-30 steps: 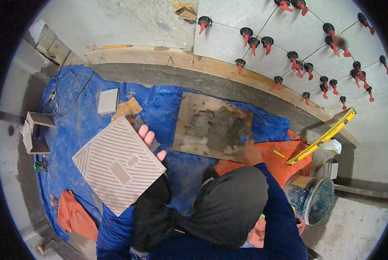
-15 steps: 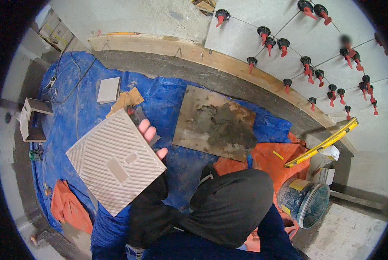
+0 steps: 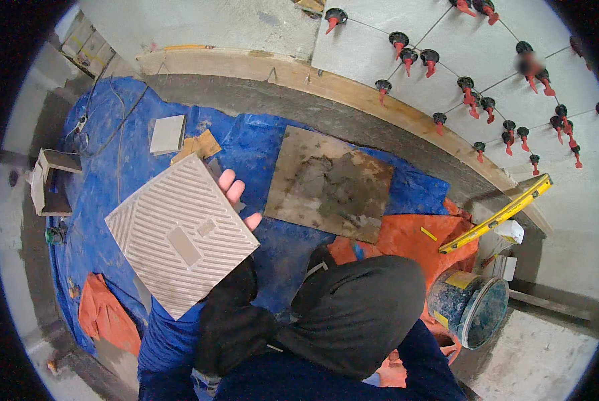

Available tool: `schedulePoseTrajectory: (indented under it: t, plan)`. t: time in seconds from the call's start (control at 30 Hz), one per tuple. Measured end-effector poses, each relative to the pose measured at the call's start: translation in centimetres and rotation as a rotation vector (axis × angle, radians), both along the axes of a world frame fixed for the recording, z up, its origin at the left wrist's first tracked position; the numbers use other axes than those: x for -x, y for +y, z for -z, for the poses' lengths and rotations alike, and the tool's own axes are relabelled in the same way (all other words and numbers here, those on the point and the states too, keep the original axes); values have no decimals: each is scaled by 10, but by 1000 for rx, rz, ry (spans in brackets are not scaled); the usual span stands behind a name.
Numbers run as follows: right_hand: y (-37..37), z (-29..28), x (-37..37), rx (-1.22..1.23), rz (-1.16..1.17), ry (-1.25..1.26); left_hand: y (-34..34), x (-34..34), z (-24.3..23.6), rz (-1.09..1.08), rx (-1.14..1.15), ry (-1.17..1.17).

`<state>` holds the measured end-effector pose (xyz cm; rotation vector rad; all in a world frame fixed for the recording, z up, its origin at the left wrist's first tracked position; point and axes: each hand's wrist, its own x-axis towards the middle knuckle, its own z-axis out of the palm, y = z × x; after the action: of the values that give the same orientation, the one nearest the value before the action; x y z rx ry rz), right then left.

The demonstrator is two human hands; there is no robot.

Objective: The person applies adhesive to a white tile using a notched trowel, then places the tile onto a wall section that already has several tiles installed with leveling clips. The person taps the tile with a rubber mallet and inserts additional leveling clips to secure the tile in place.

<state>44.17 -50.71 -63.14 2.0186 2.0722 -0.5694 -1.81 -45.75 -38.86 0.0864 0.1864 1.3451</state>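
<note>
Left hand (image 3: 235, 192) under a ribbed tile (image 3: 172, 237), fingers (image 3: 226, 179) beyond its upper-right edge

Beige striped tile (image 3: 182, 237), blue tarp (image 3: 95, 200), 2-tone red-black clips (image 3: 466, 85)

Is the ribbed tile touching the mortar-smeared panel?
Apart. In the head view, a strip of blue tarp shows plainly between the ribbed tile, held in the left hand, and the near side of the mortar-smeared panel.
</note>
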Motion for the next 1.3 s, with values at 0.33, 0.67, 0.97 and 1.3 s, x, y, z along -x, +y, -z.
schedulePoseTrajectory:
  t: [0.33,0.67,0.97,1.3]
  plan:
    - [20,-23,1,-13,45,36,-1,2,1,5,-12,73]
    - [51,9,-17,3,162,-44,-2,-4,-13,-16,41,105]
    - [36,-58,48,-80,72,-59,-1,-2,-12,36,-35,84]
    - [61,-47,45,-98,-189,-154,-6,-17,-13,27,20,-12]
